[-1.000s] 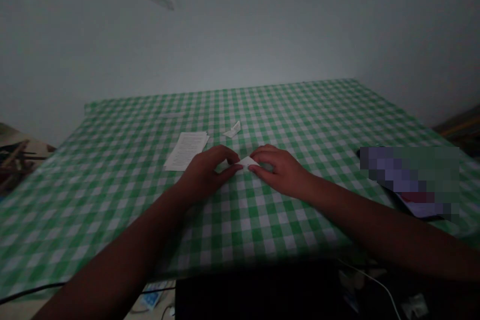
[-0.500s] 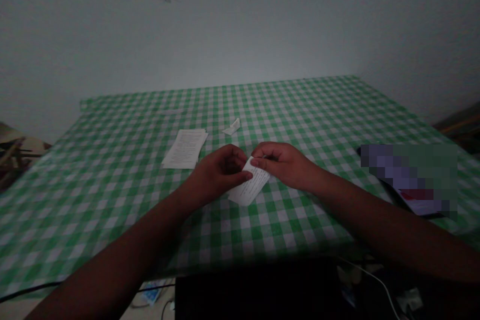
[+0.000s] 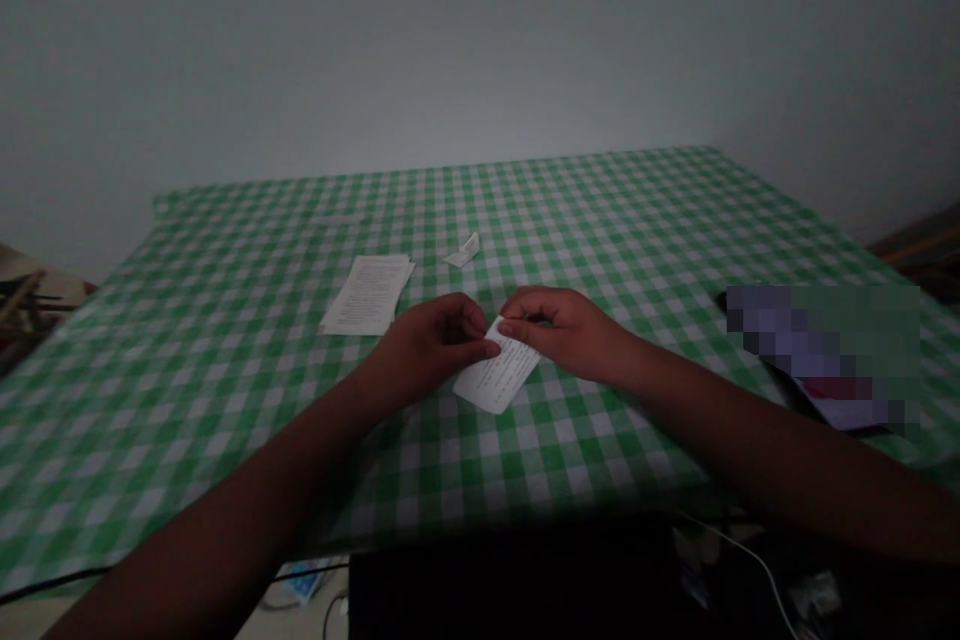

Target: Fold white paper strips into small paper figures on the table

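Along the near edge of the table sits a dark boxy object [image 3: 510,585], with a thin white cable [image 3: 750,557] to its right, and a black cable [image 3: 52,585] and a blue-and-white packet [image 3: 304,580] to its left. Both forearms reach in from the lower corners, and the hands nearly meet above a green-and-white gingham tablecloth [image 3: 225,260]. The right hand [image 3: 566,330] pinches the upper end of a printed paper slip [image 3: 495,378], thumb and fingers pressed together on it. The left hand [image 3: 431,345] has its fingers curled closed, with their tips at the slip's upper-left edge; whether they grip the paper or only touch it, I cannot tell. The slip sits tilted just below and between the hands, and I cannot tell if its lower end rests on the cloth. It looks light, thin and soft, apt to bend or crease, so an edge or corner, taken between the finger pads, seems the best place to hold it. Beyond the left hand lies a stack of printed sheets [image 3: 366,295], and farther on a small folded piece of white paper [image 3: 463,251]. To the right, a flat item [image 3: 821,360] is hidden by pixelation. A pale wall [image 3: 480,50] rises behind the table.
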Action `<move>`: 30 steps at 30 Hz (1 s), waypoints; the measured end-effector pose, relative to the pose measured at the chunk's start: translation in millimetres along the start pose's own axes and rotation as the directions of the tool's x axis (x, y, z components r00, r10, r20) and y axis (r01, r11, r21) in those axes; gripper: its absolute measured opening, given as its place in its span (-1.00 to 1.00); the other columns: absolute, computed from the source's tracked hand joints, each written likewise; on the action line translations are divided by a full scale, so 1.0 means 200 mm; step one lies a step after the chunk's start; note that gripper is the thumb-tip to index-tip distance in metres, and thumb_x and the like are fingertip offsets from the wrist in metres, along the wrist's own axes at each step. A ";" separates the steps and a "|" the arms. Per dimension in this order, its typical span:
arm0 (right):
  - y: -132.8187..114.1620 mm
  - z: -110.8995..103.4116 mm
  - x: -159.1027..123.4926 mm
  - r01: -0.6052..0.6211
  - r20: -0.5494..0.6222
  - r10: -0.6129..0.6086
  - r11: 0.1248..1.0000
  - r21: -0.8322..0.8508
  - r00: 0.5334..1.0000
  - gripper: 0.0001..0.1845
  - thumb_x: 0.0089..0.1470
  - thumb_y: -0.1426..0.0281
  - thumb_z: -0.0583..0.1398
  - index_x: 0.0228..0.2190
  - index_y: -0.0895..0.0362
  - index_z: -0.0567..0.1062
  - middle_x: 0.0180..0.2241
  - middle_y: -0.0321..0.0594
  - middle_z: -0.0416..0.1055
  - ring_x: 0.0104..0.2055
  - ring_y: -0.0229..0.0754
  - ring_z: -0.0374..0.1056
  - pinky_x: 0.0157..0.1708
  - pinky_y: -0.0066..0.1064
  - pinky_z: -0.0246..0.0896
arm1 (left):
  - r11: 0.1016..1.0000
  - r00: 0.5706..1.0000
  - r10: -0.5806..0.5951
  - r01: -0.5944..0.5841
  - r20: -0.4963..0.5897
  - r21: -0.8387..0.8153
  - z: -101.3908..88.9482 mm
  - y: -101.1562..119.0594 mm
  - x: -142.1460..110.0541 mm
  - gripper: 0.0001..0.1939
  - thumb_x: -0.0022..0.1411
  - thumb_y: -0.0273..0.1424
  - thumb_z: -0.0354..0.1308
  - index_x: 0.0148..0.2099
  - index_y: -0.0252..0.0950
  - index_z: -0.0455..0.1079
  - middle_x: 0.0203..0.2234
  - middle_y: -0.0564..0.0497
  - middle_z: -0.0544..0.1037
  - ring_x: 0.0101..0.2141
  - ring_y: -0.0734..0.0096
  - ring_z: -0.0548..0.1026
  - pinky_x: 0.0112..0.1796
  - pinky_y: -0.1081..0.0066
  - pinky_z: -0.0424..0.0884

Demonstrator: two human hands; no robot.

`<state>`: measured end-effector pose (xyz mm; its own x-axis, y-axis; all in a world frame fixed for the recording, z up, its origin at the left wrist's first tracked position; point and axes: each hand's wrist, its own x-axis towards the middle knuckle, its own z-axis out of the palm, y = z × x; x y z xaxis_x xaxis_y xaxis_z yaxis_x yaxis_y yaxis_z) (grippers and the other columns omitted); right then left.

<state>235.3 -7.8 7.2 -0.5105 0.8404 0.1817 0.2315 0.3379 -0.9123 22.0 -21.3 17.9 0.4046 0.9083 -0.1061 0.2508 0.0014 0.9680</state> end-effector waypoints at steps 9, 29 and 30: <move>0.00 0.00 0.00 0.002 0.019 -0.002 1.000 -0.004 1.000 -0.77 0.19 0.25 0.20 -0.41 0.13 0.52 -0.37 -0.25 0.43 -0.31 -0.21 0.36 -0.30 -0.34 0.25 | 1.000 1.000 0.000 0.000 0.010 0.016 0.00 0.01 0.00 -0.77 0.09 -0.34 0.36 -0.29 -0.29 0.39 -0.46 0.12 0.49 -0.42 0.50 0.46 -0.41 0.48 0.35; 0.00 0.01 0.00 -0.022 0.012 0.022 1.000 0.001 1.000 -0.77 0.18 0.25 0.21 -0.42 0.13 0.51 -0.39 -0.26 0.42 -0.32 -0.22 0.35 -0.31 -0.36 0.23 | 1.000 1.000 -0.005 0.005 0.007 0.020 0.01 0.01 0.00 -0.77 0.07 -0.34 0.36 -0.30 -0.30 0.38 -0.47 0.12 0.48 -0.43 0.49 0.45 -0.40 0.47 0.35; 0.00 0.01 0.00 -0.020 0.012 0.020 1.000 0.001 1.000 -0.77 0.19 0.25 0.21 -0.42 0.12 0.51 -0.38 -0.26 0.42 -0.32 -0.22 0.35 -0.31 -0.35 0.23 | 1.000 1.000 -0.007 0.007 0.005 0.020 0.01 0.01 0.00 -0.76 0.07 -0.33 0.36 -0.31 -0.30 0.38 -0.46 0.11 0.48 -0.42 0.49 0.45 -0.40 0.46 0.36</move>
<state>234.8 -9.1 6.9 -0.5155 0.8419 0.1595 0.2409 0.3211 -0.9159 23.5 -22.6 20.3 0.4075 0.9061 -0.1138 0.2710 -0.0010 0.9626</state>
